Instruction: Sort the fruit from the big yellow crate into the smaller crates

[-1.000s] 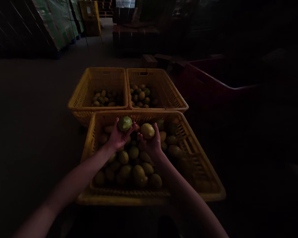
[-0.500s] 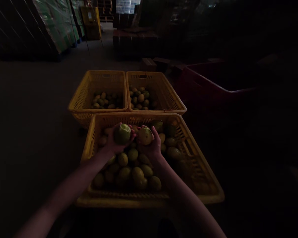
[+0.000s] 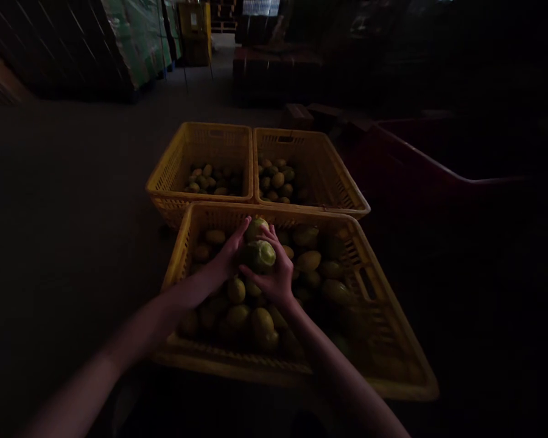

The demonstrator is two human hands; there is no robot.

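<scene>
Two mango-like fruits are held close together above the near yellow crate (image 3: 369, 243). My right hand (image 3: 278, 274) is closed round the front one, a green fruit (image 3: 260, 256) with a pale, wrinkled patch. Just behind it is a paler yellow-green fruit (image 3: 256, 227). My left hand (image 3: 232, 250) curves round the left side of this paler fruit, its fingers partly hidden. My right fingertips also reach the paler fruit. Below both hands, many loose green and yellow fruits (image 3: 262, 322) lie in the crate.
Two more yellow crates, one at left (image 3: 168, 161) and one at right (image 3: 342, 170), stand behind the near crate with fruit inside. A dark red bin (image 3: 393, 152) is at the right. Cardboard boxes (image 3: 296, 115) and a wrapped green stack (image 3: 137, 42) lie farther back. The light is dim.
My hands have come together. The green wrinkled fruit has passed from my left hand into my right, and the paler fruit now sits behind it. The view has shifted left.
</scene>
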